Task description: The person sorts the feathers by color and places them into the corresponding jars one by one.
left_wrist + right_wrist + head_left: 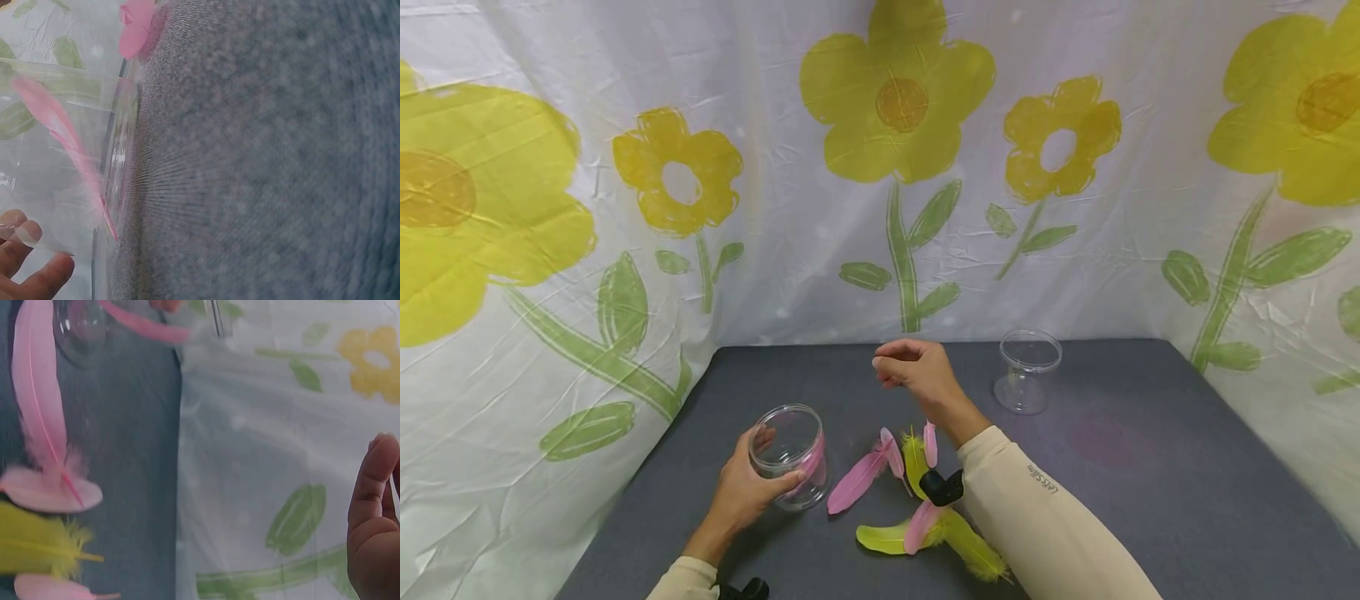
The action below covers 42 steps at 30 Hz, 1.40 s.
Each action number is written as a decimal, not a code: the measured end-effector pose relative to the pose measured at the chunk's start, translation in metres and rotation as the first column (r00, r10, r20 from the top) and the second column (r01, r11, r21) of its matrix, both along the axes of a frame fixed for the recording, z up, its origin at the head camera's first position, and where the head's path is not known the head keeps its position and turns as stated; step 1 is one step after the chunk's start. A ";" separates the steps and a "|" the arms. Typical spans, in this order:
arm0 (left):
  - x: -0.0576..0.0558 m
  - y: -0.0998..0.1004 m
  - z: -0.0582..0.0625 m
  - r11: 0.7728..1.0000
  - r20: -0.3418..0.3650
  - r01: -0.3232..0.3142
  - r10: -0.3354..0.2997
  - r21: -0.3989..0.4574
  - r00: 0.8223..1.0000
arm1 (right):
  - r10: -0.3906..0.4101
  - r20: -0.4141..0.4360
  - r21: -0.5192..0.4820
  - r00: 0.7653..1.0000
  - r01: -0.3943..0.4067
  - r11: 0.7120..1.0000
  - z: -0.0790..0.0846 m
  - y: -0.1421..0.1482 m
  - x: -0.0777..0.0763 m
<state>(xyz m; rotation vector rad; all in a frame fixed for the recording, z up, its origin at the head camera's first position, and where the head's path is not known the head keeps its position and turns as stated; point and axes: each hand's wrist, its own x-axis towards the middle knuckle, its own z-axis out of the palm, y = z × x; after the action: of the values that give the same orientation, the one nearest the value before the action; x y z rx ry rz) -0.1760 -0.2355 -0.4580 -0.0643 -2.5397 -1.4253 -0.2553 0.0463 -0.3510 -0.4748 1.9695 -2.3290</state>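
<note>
My left hand (739, 492) grips a clear plastic jar (790, 482) around its side, thumb toward the right. Inside the jar a pink feather (65, 137) leans against the wall, quill end down. My right hand (923, 379) is raised above the table, beyond the loose feathers, with its fingers loosely bent; no object shows between them. Below it and toward me lie pink feathers (856, 483) and yellow feathers (883, 539), some overlapping. The right forearm covers part of this group.
A second clear jar (1028, 387) stands upright at the back right of the dark grey table (1120, 492). Behind and along the sides hangs a white cloth (775, 250) printed with yellow flowers.
</note>
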 end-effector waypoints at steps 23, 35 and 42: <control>-0.001 0.001 -0.001 1.000 -0.021 0.001 -0.001 0.008 1.000 | -0.156 0.100 -0.003 0.983 0.157 0.988 -0.025 0.075 0.005; -0.002 0.000 0.000 1.000 -0.018 0.001 -0.001 0.003 1.000 | -0.170 0.124 0.063 0.978 0.164 0.985 -0.050 0.093 0.021; -0.001 0.001 -0.001 1.000 -0.023 0.004 -0.004 0.007 1.000 | -0.162 0.140 0.150 0.977 0.140 0.979 -0.070 0.098 0.029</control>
<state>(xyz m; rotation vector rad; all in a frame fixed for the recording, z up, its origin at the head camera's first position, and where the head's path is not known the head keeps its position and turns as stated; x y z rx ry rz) -0.1770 -0.2349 -0.4593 -0.0839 -2.5177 -1.4261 -0.2258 0.1445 -0.4206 -0.1384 2.1435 -2.2129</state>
